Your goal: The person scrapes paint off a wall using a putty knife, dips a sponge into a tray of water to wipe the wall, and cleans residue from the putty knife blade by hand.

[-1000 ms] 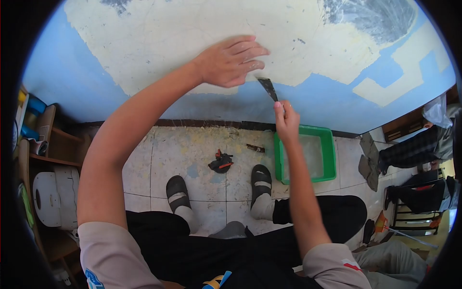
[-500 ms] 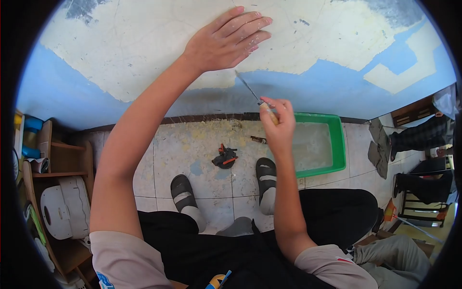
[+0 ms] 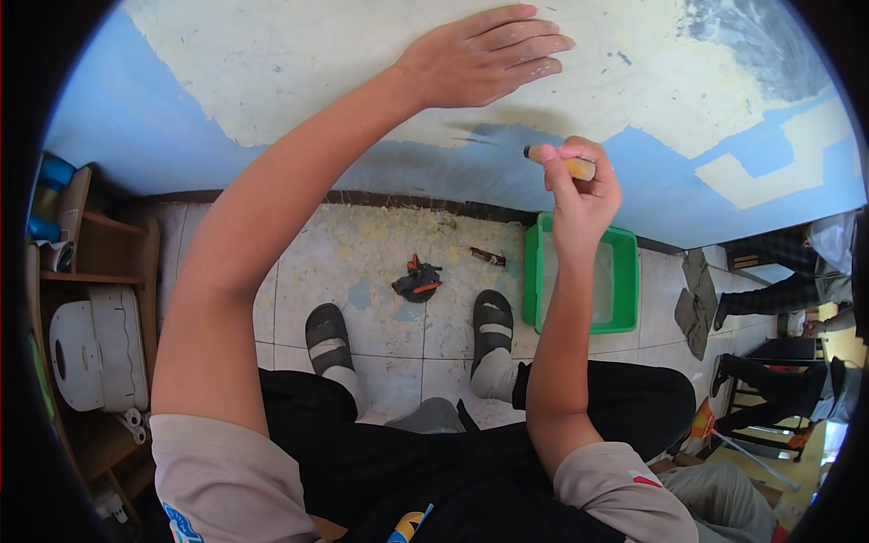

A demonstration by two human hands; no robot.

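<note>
In front of me is a wall (image 3: 308, 81) with blue paint and large pale patches where the paint is off. My left hand (image 3: 493, 59) lies flat against the pale part, its fingers stretched out and flecked with white bits. Lower and to the right, my right hand (image 3: 584, 199) is wrapped around the wooden handle of a scraper (image 3: 577, 167). Its thin blade shows almost edge-on and points left, close to the border of the blue paint. Whether the blade touches the wall, I cannot tell.
Paint flakes litter the tiled floor (image 3: 380, 380). On it are a black-and-orange item (image 3: 418, 279), a dark brown tool (image 3: 489, 257) and a green basin (image 3: 625, 312) of cloudy liquid. A wooden shelf (image 3: 109, 281) stands left; people (image 3: 769, 303) and a grey cloth (image 3: 695, 303) are right.
My left hand has slid right along the wall. My right hand has moved right and up with the scraper, whose blade has turned from slanting up to pointing nearly straight left.
</note>
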